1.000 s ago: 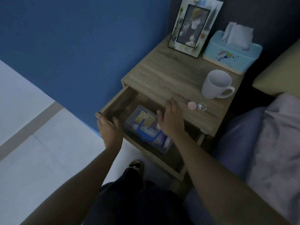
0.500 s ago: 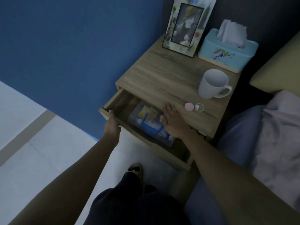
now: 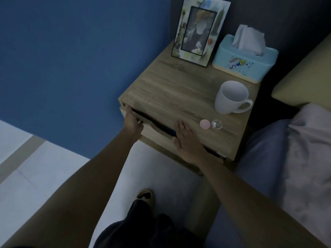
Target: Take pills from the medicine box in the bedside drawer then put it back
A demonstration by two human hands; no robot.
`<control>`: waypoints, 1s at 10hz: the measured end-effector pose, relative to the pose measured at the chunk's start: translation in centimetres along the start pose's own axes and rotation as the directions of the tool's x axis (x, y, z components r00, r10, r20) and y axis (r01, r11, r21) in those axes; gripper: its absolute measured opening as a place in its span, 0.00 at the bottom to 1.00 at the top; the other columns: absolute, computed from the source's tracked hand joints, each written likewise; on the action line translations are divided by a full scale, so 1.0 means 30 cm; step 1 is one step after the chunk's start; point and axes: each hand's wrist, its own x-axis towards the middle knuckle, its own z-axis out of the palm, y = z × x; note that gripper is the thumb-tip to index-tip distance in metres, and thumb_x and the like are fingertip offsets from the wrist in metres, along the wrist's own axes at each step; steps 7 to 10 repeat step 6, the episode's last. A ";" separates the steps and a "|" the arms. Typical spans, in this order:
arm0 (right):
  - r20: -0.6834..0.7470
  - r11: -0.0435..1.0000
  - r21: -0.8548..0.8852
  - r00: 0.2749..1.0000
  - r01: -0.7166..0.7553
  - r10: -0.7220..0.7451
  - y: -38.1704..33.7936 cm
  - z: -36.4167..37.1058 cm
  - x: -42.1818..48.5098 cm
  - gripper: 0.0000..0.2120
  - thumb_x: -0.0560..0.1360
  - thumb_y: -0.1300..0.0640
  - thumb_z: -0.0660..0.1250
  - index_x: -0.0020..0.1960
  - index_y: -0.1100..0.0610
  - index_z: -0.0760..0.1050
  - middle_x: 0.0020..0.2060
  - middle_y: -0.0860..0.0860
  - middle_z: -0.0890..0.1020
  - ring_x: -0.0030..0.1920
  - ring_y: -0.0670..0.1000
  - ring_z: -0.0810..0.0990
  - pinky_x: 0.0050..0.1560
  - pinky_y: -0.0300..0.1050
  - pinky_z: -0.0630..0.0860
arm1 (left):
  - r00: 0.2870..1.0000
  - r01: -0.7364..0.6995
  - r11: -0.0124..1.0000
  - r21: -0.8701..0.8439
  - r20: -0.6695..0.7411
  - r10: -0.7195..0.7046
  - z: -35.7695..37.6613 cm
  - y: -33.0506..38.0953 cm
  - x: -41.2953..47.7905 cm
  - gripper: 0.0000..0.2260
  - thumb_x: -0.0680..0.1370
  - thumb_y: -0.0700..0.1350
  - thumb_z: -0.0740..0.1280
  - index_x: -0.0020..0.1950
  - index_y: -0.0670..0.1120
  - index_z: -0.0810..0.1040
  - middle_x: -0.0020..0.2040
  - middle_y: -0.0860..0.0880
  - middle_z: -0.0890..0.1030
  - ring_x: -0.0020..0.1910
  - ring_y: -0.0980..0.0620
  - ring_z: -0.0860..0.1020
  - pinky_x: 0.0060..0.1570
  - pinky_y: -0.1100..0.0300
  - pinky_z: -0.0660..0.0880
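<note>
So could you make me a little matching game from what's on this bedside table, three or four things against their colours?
Things:
1. mug
2. tissue box
3. round cap
4. small cup

Colours:
A. pink
B. clear
C. white
D. light blue

Pairs: 1-C, 2-D, 3-A, 4-B

One head-worn view looks steeply down, close over the bedside table (image 3: 179, 93).
</note>
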 end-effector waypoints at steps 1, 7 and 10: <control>-0.045 0.999 -0.052 0.999 -0.007 0.005 -0.009 0.004 -0.004 0.27 0.82 0.51 0.46 0.75 0.61 0.41 0.77 0.56 0.44 0.76 0.53 0.40 0.77 0.51 0.43 | 0.999 0.027 0.998 -0.052 0.035 -0.026 0.034 0.013 0.024 0.32 0.79 0.62 0.48 0.76 0.44 0.53 0.76 0.45 0.60 0.74 0.45 0.60 0.74 0.50 0.56; -0.068 0.999 0.034 0.997 -0.037 0.039 -0.111 -0.126 -0.059 0.26 0.82 0.51 0.47 0.75 0.62 0.47 0.77 0.57 0.51 0.76 0.54 0.49 0.76 0.49 0.47 | 0.993 -0.094 0.958 0.273 -0.044 0.110 -0.054 0.113 -0.148 0.33 0.79 0.62 0.48 0.74 0.38 0.58 0.74 0.34 0.60 0.71 0.35 0.61 0.70 0.44 0.59; -0.068 0.999 0.034 0.997 -0.037 0.039 -0.111 -0.126 -0.059 0.26 0.82 0.51 0.47 0.75 0.62 0.47 0.77 0.57 0.51 0.76 0.54 0.49 0.76 0.49 0.47 | 0.993 -0.094 0.958 0.273 -0.044 0.110 -0.054 0.113 -0.148 0.33 0.79 0.62 0.48 0.74 0.38 0.58 0.74 0.34 0.60 0.71 0.35 0.61 0.70 0.44 0.59</control>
